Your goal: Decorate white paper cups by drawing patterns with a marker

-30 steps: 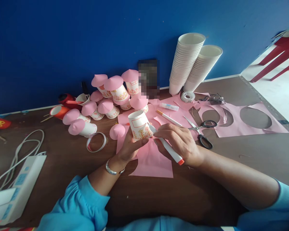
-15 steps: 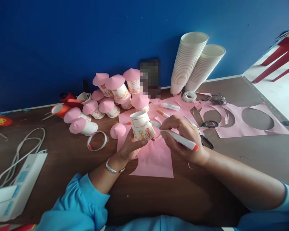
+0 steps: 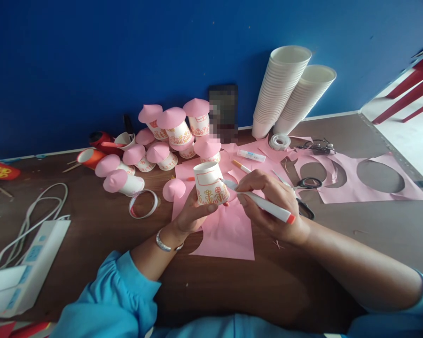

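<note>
My left hand (image 3: 193, 211) is closed round the base of a white paper cup (image 3: 207, 180). The cup bears a red rectangle outline near the top and yellow and red flowers along the bottom. Pinched in my right hand (image 3: 271, 204) is a white marker (image 3: 266, 206) with a red end, its tip at the cup's right side. Pink paper (image 3: 229, 234) lies under both hands. Behind and to the left, several decorated cups with pink cone roofs (image 3: 172, 117) are grouped, some stacked. A loose pink cone (image 3: 174, 189) lies left of the cup.
Two tall stacks of white cups (image 3: 282, 89) lean by the blue wall. Scissors (image 3: 308, 183), a tape roll (image 3: 279, 141), a glue stick (image 3: 251, 155) and cut pink sheet (image 3: 348, 195) lie right. At left are a tape ring (image 3: 143, 203) and a power strip (image 3: 38, 258).
The view has shifted slightly, so most things sit a little further right. The marker tip stays by the cup's right side, and both hands keep their holds.
</note>
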`<state>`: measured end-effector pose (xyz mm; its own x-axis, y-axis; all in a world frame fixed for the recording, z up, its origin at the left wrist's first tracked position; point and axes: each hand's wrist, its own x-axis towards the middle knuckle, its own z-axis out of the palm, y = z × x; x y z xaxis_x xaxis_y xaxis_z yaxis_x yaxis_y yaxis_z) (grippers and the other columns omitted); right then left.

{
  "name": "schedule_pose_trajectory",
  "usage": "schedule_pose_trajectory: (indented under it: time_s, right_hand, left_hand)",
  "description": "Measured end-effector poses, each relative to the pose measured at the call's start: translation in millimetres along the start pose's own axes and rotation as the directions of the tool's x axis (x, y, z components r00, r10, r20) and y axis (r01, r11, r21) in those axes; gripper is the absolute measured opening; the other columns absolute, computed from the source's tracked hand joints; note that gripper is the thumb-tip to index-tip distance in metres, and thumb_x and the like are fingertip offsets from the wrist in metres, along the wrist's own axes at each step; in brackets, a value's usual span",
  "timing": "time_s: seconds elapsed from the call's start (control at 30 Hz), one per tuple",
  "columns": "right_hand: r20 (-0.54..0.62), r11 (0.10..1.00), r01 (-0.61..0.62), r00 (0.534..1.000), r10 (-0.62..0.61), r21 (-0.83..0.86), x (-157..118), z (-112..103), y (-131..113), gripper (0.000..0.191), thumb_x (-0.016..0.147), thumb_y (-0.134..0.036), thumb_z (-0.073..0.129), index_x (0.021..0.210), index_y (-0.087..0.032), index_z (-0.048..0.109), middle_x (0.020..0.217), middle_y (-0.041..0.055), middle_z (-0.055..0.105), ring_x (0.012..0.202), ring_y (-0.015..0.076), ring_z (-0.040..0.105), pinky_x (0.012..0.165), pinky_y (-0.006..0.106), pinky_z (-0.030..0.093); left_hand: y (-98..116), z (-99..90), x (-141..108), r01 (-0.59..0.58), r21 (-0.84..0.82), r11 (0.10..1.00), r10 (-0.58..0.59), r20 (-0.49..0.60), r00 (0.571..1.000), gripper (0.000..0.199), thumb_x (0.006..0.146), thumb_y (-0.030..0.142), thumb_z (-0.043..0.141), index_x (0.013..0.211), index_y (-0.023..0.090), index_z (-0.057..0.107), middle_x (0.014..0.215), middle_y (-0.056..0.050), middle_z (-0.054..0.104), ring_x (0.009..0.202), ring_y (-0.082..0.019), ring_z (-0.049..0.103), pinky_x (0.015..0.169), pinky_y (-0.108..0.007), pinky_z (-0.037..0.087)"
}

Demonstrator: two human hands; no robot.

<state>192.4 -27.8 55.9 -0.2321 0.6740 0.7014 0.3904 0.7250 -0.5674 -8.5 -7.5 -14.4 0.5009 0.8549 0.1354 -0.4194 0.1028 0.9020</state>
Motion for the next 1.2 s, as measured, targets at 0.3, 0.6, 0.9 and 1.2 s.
schedule_pose_trajectory:
  time_s: [0.3, 0.6, 0.9, 1.2]
  right_hand:
    - [0.017, 1.000, -0.015, 1.000, 0.015, -0.002, 0.5, 0.1, -0.1, 0.009, 0.093, -0.012, 0.056, 0.094, -0.021, 0.056, 0.077, 0.0011, 0.064, 0.070, 0.0155, 0.065, 0.061, 0.030, 0.052]
    - [0.029, 1.000, -0.023, 0.999, 0.023, -0.007, -0.9, -0.2, -0.2, 0.009, 0.094, -0.012, 0.055, 0.094, -0.022, 0.055, 0.078, 0.0009, 0.064, 0.071, 0.0153, 0.065, 0.061, 0.030, 0.053]
    - [0.029, 1.000, -0.019, 0.999, 0.019, -0.006, -0.6, -0.3, -0.6, 0.010, 0.092, -0.011, 0.055, 0.093, -0.022, 0.056, 0.077, 0.0011, 0.064, 0.070, 0.0151, 0.064, 0.060, 0.030, 0.053]
    - [-0.031, 1.000, 0.000, 1.000, 0.001, 0.029, -1.5, -1.9, 0.2, 0.010, 0.093, -0.015, 0.058, 0.100, -0.022, 0.059, 0.082, 0.0022, 0.066, 0.072, 0.0170, 0.065, 0.064, 0.032, 0.054]
  left_hand:
    - [-0.3, -1.7, -1.0, 0.011, 0.002, 1.000, -0.011, 0.000, 1.000, 0.032, 0.083, 0.033, 0.073, 0.113, 0.023, 0.068, 0.099, -0.004, 0.068, 0.092, -0.021, 0.063, 0.086, -0.038, 0.050]
    - [-0.7, -0.7, -0.8, 0.004, 0.001, 1.000, -0.004, -0.013, 1.000, 0.032, 0.083, 0.033, 0.073, 0.113, 0.023, 0.068, 0.096, -0.004, 0.068, 0.089, -0.020, 0.062, 0.085, -0.038, 0.050]
    - [-0.1, -1.1, -0.1, 0.002, 0.008, 1.000, -0.002, -0.001, 1.000, 0.035, 0.083, 0.033, 0.073, 0.116, 0.023, 0.067, 0.095, -0.004, 0.067, 0.090, -0.020, 0.061, 0.086, -0.038, 0.049]
    - [1.7, 0.6, -0.3, 0.040, 0.002, 0.999, -0.040, -0.049, 0.998, 0.033, 0.079, 0.036, 0.078, 0.107, 0.020, 0.069, 0.094, -0.005, 0.067, 0.087, -0.020, 0.062, 0.082, -0.037, 0.053]
